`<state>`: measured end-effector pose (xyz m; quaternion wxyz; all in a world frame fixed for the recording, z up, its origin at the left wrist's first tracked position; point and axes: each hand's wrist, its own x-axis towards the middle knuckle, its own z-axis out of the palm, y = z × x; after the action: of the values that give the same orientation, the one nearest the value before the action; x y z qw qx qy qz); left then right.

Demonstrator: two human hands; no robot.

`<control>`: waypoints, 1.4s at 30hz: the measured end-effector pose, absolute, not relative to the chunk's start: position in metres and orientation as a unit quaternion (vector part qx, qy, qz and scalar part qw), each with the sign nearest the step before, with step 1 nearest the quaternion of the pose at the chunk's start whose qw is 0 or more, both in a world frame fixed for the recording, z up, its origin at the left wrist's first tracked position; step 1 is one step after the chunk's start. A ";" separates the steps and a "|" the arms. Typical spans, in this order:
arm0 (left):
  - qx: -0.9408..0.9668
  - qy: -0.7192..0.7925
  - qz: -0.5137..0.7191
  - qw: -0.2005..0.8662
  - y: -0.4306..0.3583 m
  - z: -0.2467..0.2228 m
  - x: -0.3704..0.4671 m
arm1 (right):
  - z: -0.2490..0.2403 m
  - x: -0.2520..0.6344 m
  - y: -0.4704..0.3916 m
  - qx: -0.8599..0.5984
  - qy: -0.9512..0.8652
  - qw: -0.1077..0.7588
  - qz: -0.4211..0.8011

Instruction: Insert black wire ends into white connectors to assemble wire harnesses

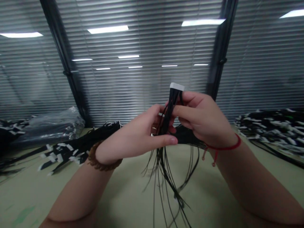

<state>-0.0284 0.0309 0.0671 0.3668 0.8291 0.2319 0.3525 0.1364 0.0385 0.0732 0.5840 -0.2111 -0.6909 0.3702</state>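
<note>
A black wire bundle (168, 118) with a white connector (177, 86) on its top end is held up at the centre. My left hand (144, 133), with a brown beaded bracelet at the wrist, wraps round the bundle's lower part, its thumb across the front. My right hand (201, 115), with a red string bracelet, pinches the wires just below the connector. Loose wire ends fan out and hang below my left hand over the pale green table (128, 196).
Black cables with white connectors (58, 153) lie at the left, beside a clear plastic bag (55, 125). A large pile of similar cables (275, 126) covers the right back. Behind the table stand windows with blinds (147, 38).
</note>
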 end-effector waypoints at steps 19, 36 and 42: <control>0.771 0.166 0.335 0.515 0.053 0.078 -0.046 | 0.078 0.148 0.043 -0.166 -0.685 0.552 0.446; 0.775 0.072 0.380 0.500 0.065 0.090 -0.082 | 0.074 0.146 0.046 -0.254 -0.775 0.420 0.399; 0.747 0.033 0.508 0.428 0.062 0.097 -0.086 | 0.076 0.152 0.047 -0.279 -0.808 0.394 0.338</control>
<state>-0.0859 0.0619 0.0973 0.4281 0.7467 0.0326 0.5080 0.1517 0.0466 0.0757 0.3937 -0.2787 -0.8081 0.3382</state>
